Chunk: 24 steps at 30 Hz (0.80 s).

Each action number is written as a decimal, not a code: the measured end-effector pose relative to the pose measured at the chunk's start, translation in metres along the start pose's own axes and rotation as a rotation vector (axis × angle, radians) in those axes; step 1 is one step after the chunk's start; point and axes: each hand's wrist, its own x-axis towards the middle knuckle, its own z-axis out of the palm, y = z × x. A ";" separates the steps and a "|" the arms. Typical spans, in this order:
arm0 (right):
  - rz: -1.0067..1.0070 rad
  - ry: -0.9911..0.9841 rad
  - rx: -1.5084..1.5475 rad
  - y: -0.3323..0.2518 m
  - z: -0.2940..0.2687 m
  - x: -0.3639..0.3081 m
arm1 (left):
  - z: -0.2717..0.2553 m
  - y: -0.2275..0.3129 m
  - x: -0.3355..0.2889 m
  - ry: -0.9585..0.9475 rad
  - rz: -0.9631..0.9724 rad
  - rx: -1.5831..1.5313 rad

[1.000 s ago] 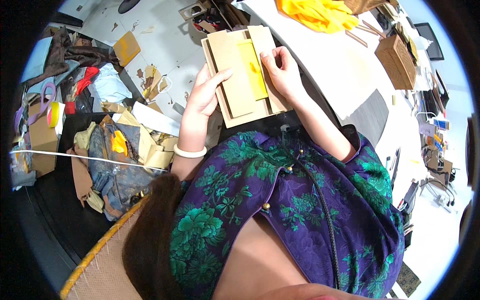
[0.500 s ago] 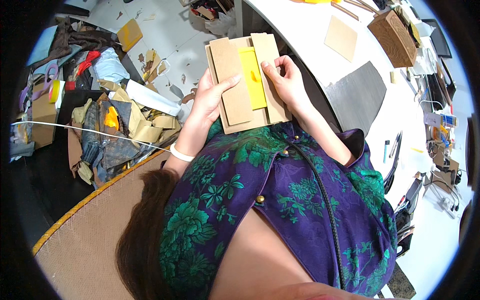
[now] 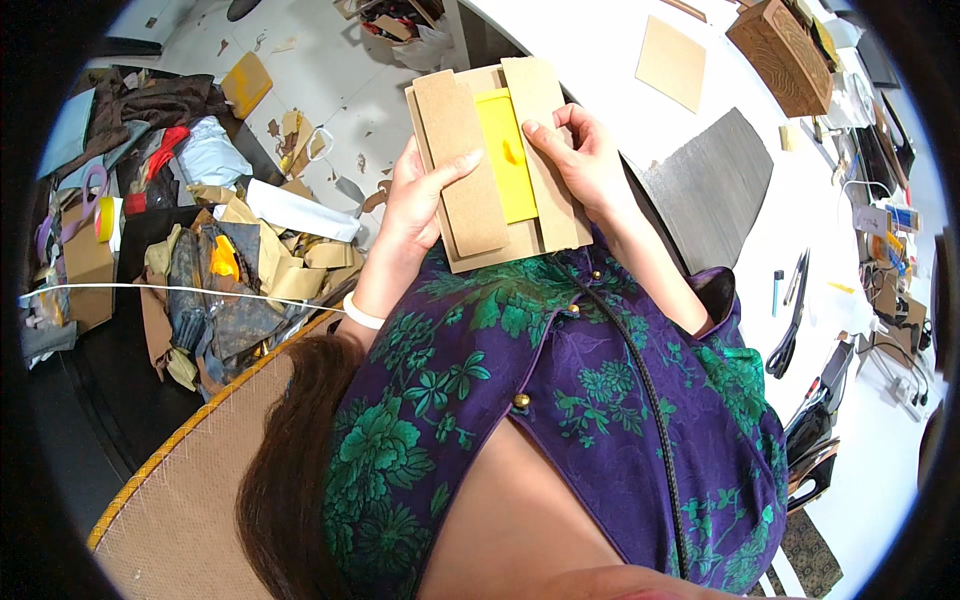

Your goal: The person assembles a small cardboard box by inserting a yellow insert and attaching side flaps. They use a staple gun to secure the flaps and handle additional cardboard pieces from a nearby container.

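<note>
Right, both hands are on the layered cardboard panel [image 3: 523, 238], one along each long side, with the panel lying squarely between them. The left hand [image 3: 416, 197] is closed round its side, thumb flat on the left strip [image 3: 448, 112], fingers going underneath. Opposite, the right hand [image 3: 590, 165] has its thumb pressed on the right strip [image 3: 540, 100], the index finger curled close by; it looks like a light pinch at the edge.

And here's the key relation: the yellow insert [image 3: 509, 195] sits between the two thumbs, its long axis running away from the body, far end leaning toward the left-hand side. Both thumb tips stop just beside it, too evenly placed to call one nearer.

Now, what's out of sight: the left fingers vanish behind the panel, and how far the right ones reach under is impossible to tell. Whether the insert's long edges run beneath the strips is hidden too, and the small darker yellow mark [image 3: 513, 152] between the thumbs could be a tab or a notch.
</note>
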 end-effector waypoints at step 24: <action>0.072 -0.034 0.125 0.002 0.009 0.010 | -0.032 -0.005 0.006 -0.084 0.027 -0.269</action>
